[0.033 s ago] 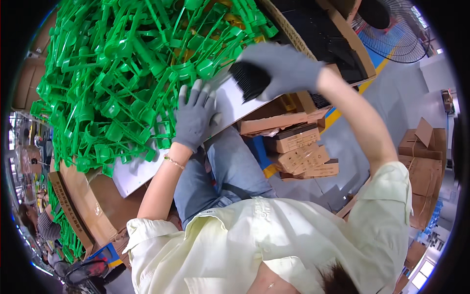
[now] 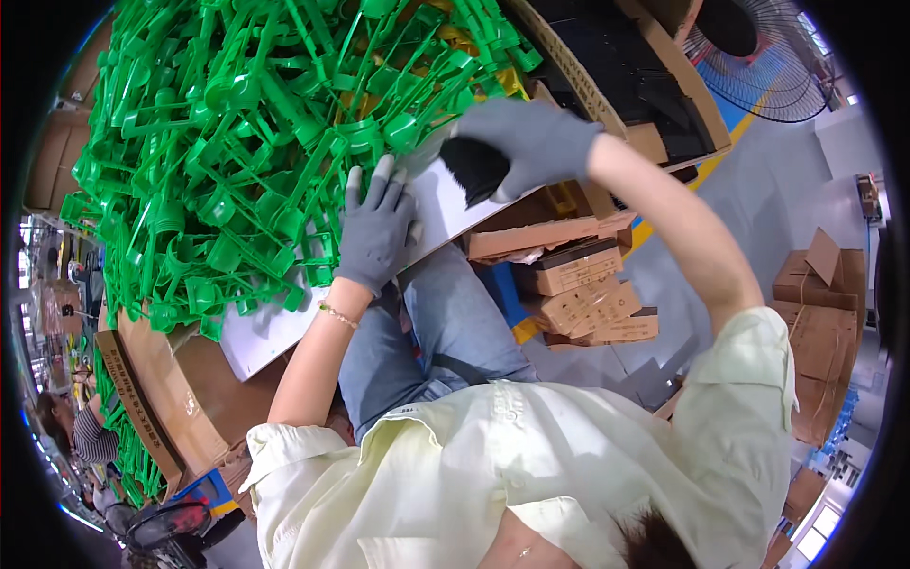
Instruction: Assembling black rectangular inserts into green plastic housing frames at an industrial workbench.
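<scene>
The right hand (image 2: 540, 139) has its grip curled round a black bundle (image 2: 472, 169), jagged edge facing lower left, long axis unclear; the left hand's (image 2: 376, 237) fingers are slightly spread.

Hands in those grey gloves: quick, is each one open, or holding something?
Left hand: open, fingers extended beside the green plastic parts; nothing visibly held.
Right hand: closed on a black bundle, blurred.

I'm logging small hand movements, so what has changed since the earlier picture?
The right hand in a grey glove has shifted slightly left, carrying the black, jagged-edged bundle with it; nothing was visibly taken up or let go. The left hand in a grey glove, at the edge of the heaped green plastic pieces, stayed as it was.
</scene>
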Motion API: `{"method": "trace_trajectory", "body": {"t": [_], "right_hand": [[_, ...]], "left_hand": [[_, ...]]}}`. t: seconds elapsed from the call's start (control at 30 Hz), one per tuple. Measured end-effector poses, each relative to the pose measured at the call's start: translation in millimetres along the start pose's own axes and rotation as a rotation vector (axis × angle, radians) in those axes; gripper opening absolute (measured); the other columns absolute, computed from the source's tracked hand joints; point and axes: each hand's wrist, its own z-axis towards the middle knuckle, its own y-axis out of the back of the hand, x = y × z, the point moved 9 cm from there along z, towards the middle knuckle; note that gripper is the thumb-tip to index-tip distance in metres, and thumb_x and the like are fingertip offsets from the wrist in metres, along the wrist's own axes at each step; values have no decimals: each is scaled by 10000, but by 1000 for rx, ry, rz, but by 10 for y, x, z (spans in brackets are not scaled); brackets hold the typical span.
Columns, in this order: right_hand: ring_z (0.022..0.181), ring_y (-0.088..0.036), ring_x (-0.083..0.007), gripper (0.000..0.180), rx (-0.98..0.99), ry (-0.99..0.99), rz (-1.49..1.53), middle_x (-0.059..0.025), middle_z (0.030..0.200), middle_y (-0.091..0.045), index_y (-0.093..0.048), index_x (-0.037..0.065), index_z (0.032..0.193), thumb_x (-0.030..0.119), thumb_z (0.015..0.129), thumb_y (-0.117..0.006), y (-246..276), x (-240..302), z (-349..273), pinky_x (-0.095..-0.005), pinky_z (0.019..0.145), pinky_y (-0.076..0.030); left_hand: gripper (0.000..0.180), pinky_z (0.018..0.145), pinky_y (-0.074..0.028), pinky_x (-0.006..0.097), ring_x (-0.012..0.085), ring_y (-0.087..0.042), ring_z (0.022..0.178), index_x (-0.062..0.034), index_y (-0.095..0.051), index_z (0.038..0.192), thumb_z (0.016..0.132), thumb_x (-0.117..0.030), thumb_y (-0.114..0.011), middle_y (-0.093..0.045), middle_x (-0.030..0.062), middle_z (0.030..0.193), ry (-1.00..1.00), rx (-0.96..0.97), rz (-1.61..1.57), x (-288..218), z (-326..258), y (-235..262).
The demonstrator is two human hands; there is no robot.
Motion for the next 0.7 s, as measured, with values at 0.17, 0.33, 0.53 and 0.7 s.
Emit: {"method": "trace_trajectory", "body": {"t": [0.17, 0.33, 0.53, 0.7], "right_hand": [[1137, -519, -277, 744, 168, 0, -70, -101, 1206, -547, -481, 120, 1284, 325, 619, -743, -915, -157, 390, -397, 943, -424], [1293, -378, -269, 797, -108, 139, -205, -107, 1361, -432, -390, 77, 1371, 348, 688, -697, -1099, -232, 373, -407, 1063, -294], [1259, -420, -273, 726, -212, -102, -325, -98, 1340, -469, -451, 64, 1318, 308, 687, -714, -938, -378, 218, -376, 1065, -314], [1197, -471, -260, 543, -580, -102, -177, -82, 1273, -529, -514, 144, 1265, 284, 767, -679, -337, -11, -828, -391, 1012, -380]], "left_hand": [[567, 1090, -198, 551, 254, -328, 1334, -47, -505, 1239, 710, -197, -642, -482, 101, 1316, -8, 126, 123, 38, -135, -19], [774, 1098, -230, 474, 363, -314, 1323, 34, -288, 1386, 771, -285, -633, -361, 203, 1400, -23, -7, -97, -342, 197, 70], [775, 1044, -264, 503, 363, -356, 1284, 9, -272, 1397, 848, -485, -508, -340, 201, 1424, 50, -147, 32, -225, 520, -607], [766, 1048, -286, 511, 372, -374, 1270, -22, -332, 1375, 841, -537, -521, -396, 198, 1382, 64, -93, 24, -63, 588, -758]]}}
